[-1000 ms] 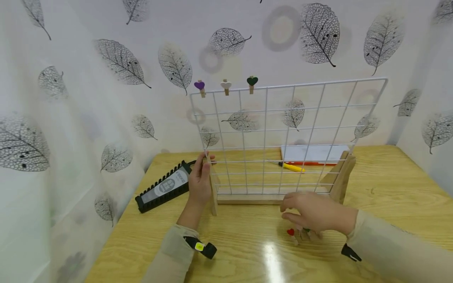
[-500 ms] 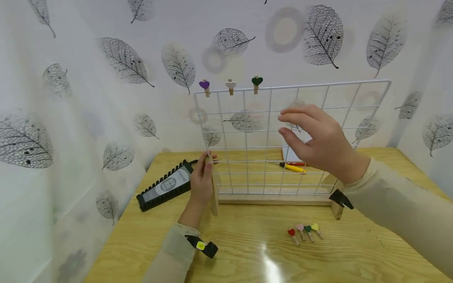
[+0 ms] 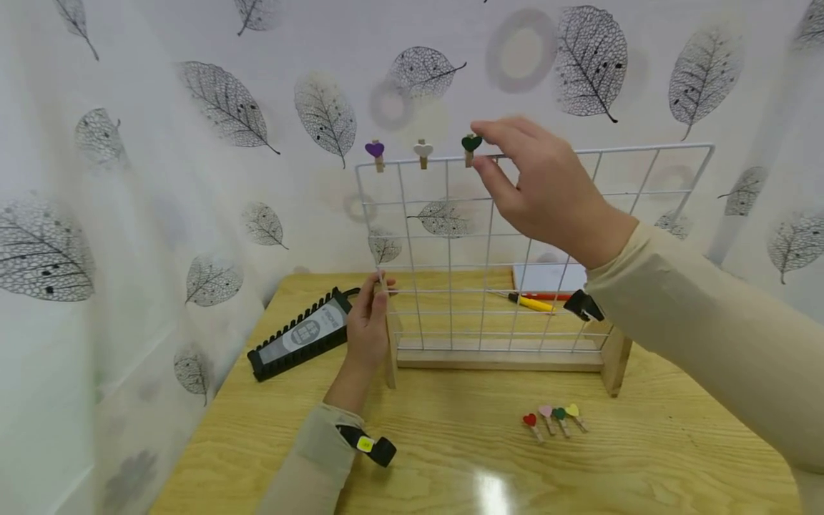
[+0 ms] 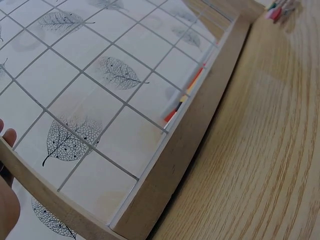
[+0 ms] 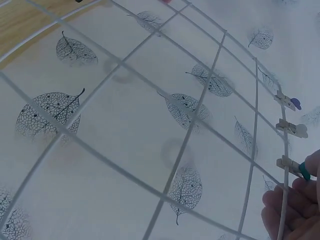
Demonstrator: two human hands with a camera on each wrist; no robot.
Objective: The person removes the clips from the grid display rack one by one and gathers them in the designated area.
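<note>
A white wire grid rack [image 3: 489, 236] with wooden ends stands on the table. My left hand [image 3: 367, 325] grips its left wooden upright [image 4: 47, 195], thumb in front and fingertips behind. Clipped along the top wire are small wooden clothespins with hearts: a purple one [image 3: 375, 151], a white one [image 3: 423, 151] and a dark green one [image 3: 471, 145]. My right hand [image 3: 543, 182] is raised at the green clothespin, index finger and thumb apart beside it. In the right wrist view, the thumb [image 5: 313, 163] lies close to the green heart; contact is unclear.
Several heart clothespins [image 3: 560, 413], red, pink, green and yellow, lie on the table [image 3: 450, 443] before the rack. A black and grey toothed holder [image 3: 302, 335] lies left. Behind the grid are a yellow-handled tool [image 3: 534, 303] and a white-and-red flat item [image 3: 547, 277].
My right hand has risen from above the loose clothespins, up past the grid and leftward to the green clothespin on the top wire. The left hand keeps its grip on the upright.
</note>
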